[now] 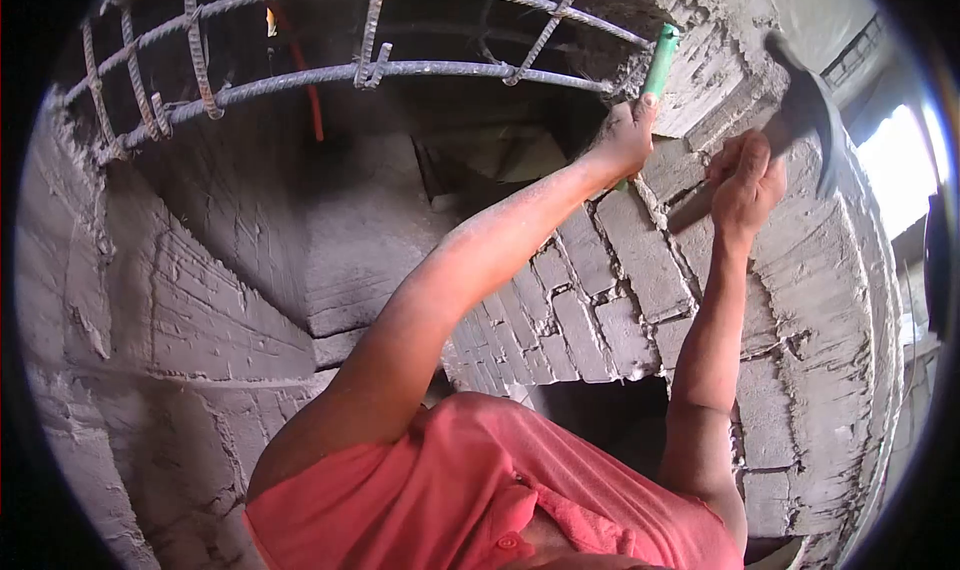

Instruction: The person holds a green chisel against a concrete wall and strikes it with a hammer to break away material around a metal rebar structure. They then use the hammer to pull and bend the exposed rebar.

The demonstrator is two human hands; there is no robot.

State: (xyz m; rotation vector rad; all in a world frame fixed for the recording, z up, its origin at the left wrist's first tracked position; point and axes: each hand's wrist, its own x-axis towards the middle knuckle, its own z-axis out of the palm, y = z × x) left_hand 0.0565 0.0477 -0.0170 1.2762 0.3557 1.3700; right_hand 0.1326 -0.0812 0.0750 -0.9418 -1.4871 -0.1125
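Note:
At the upper right, my left hand [627, 138] is wrapped round a green handle [661, 62] that sticks up above the fist beside the rough concrete edge. A small green part also shows below the fist. To its right, my right hand [745, 180] grips the shaft of a hammer [805, 110]. The curved dark metal head stands above and to the right of the hand, and the shaft's lower end points down to the left. The two hands are apart, over the brickwork [635, 245].
Steel reinforcing bars [290, 82] with cross ties span the upper left over a dark opening. Smooth grey slabs [355, 235] lie at the left. A dark gap [600, 415] shows near my red shirt [440, 490]. Bright light [900, 165] enters at the right.

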